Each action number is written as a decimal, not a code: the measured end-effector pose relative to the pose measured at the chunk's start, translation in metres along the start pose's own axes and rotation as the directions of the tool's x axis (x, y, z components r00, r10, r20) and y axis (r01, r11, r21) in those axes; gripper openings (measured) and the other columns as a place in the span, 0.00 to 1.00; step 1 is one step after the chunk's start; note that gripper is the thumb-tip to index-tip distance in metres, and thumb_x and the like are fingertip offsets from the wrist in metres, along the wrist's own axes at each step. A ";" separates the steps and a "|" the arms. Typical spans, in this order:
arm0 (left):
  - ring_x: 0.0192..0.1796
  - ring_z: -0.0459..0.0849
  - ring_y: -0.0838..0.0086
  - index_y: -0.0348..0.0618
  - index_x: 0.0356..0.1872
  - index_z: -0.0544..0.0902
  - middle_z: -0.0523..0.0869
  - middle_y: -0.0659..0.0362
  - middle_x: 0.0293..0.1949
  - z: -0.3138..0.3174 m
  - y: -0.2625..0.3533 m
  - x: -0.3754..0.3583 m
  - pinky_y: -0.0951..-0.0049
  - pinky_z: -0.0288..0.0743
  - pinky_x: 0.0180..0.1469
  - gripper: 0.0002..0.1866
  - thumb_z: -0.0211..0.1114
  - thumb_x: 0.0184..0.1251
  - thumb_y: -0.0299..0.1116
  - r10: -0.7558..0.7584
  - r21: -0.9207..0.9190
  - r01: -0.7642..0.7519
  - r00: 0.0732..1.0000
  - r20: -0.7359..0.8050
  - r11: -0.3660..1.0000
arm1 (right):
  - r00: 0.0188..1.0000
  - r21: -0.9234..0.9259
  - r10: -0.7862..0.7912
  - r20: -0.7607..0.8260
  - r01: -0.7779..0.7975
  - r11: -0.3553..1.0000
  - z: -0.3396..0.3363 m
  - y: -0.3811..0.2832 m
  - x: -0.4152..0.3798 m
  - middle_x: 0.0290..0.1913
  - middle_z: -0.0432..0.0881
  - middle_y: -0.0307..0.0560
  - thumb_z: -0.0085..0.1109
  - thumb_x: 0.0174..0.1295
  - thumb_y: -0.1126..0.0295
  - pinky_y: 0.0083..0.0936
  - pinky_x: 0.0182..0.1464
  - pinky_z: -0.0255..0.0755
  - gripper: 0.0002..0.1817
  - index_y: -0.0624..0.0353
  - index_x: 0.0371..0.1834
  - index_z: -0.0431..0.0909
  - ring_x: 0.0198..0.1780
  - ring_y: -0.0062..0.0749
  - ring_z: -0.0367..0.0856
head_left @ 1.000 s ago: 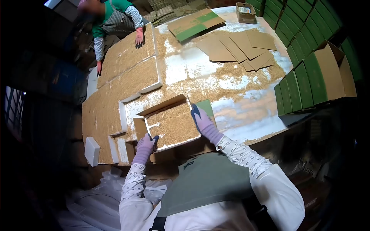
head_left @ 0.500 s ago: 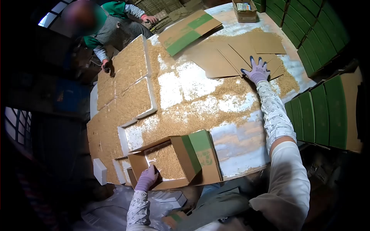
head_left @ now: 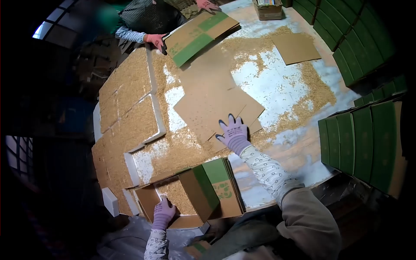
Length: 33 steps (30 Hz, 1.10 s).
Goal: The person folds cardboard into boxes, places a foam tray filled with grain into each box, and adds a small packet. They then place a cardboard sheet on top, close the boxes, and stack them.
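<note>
My right hand [head_left: 236, 134], in a purple glove with dark fingertips, lies spread and flat on brown cardboard sheets [head_left: 208, 95] in the middle of the table. My left hand [head_left: 164, 213], gloved the same way, grips the near wall of an open cardboard box [head_left: 193, 186] at the table's front edge. Inside the box is a layer of tan, shaving-like material [head_left: 175, 197]. Folded cardboard with green print [head_left: 223, 188] rests against the box's right side. Part of my left hand's grip is hidden.
White trays of tan material [head_left: 130, 91] stand left. Across the table, a co-worker's pink-gloved hand [head_left: 156, 41] is beside green-printed cardboard [head_left: 201, 37]. One cardboard sheet [head_left: 297, 47] and a small carton [head_left: 268, 9] lie farther back. Green boxes [head_left: 359, 141] line the right side.
My right hand has moved left and toward me, and the cardboard sheets have slid with it, baring white table surface. The co-worker's hands have come to the green-printed cardboard. My left hand stays at the box.
</note>
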<state>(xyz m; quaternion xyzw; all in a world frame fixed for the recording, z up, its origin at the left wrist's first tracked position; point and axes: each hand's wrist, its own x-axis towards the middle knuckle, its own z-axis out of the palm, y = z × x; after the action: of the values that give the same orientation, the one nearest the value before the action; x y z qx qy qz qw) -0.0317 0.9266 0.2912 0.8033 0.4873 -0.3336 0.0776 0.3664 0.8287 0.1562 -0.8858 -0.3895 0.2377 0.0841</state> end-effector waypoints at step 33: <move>0.47 0.85 0.47 0.36 0.47 0.73 0.87 0.42 0.40 -0.012 0.008 0.004 0.54 0.77 0.53 0.23 0.63 0.55 0.42 -0.088 -0.051 0.092 0.993 0.073 0.994 | 0.994 -0.290 -0.108 -0.025 0.096 0.952 -0.126 0.194 0.085 0.79 0.44 0.64 0.66 0.37 0.24 0.53 0.78 0.40 0.70 0.49 0.81 0.43 0.80 0.58 0.41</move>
<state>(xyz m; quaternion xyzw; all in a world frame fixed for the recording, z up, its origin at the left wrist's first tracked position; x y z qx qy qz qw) -0.0184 0.9311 0.2960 0.7658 0.5289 -0.3515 0.1011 0.6039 0.7631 0.1712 -0.8720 -0.4634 0.1557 -0.0260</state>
